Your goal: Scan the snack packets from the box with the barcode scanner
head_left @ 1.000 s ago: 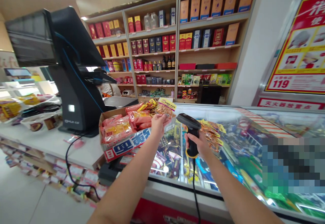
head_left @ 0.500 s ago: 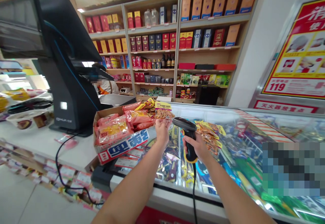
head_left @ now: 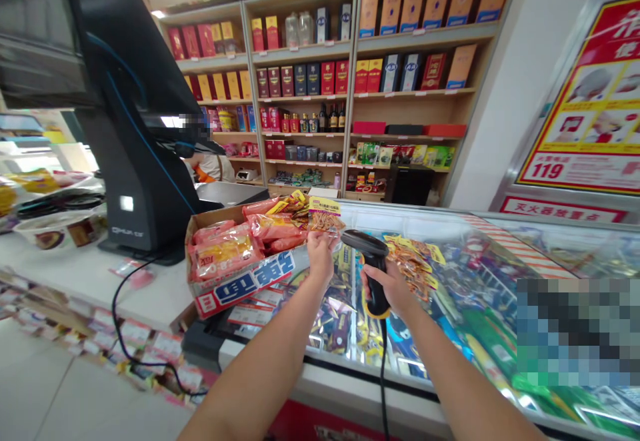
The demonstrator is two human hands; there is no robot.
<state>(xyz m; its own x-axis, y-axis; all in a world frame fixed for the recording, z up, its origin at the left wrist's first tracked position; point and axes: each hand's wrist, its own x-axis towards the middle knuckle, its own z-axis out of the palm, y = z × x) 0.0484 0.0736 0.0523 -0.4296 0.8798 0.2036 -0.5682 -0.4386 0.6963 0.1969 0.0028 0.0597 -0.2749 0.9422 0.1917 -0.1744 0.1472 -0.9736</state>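
Observation:
My left hand [head_left: 320,256] is shut on a small yellow-topped snack packet [head_left: 325,218], holding it upright by its lower edge. My right hand [head_left: 387,288] grips a black handheld barcode scanner [head_left: 373,274] with a yellow ring at its base. The scanner's head points left, a short gap from the packet. A black scanner cable [head_left: 383,374] drops from its base past the freezer edge. Left of my left hand sits an open cardboard box [head_left: 240,281] full of pinkish-orange sausage snack packets [head_left: 225,251].
A black POS terminal [head_left: 130,128] stands on the white counter [head_left: 100,281], with a black cable [head_left: 120,314] hanging over it. A glass-topped freezer [head_left: 450,294] of packaged goods lies under my hands. Behind are stocked wooden shelves [head_left: 300,94] and a person [head_left: 213,168].
The packet has turned more upright and my left hand has moved slightly, bringing them nearer the scanner. The view has shifted slightly. The scanner stays in my right hand.

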